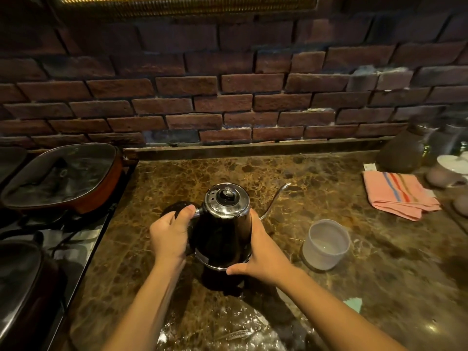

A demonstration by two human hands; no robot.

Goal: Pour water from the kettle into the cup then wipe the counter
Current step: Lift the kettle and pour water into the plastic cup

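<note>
I see a brick wall [228, 84] filling the upper half of the view, dark red and unevenly lit. Below it runs the brown marbled surface [379, 262], glossy, with bright reflections near the bottom edge. On the far left sits a stove top [76, 239] carrying a rounded rectangular pan [63, 176] with a glass lid, and part of another dark pan [22, 287] shows at the lower left corner.

Near the middle of the surface stands the gooseneck kettle [222, 239], black-bodied with a shiny metal lid and a thin curved spout pointing up and to the right. It looks upright; I cannot tell whether its base touches the surface or sits slightly raised. My left hand [169, 236] is wrapped around the kettle's handle on its left side, thumb pressed near the metal collar. My right hand [263, 252] is open-palmed against the kettle's right flank, fingers spread along the body and thumb under the lower rim, so both hands are grasping the kettle.

Just right of the kettle, apart from it, a pale translucent cup [326, 244] stands upright on the surface; whether it holds anything I cannot tell. Farther back on the right lies a folded pink cloth [400, 196] with coloured stripes. Behind that is a dark round jar [402, 153], and blurred pale crockery [448, 173] crowds the right edge.
</note>
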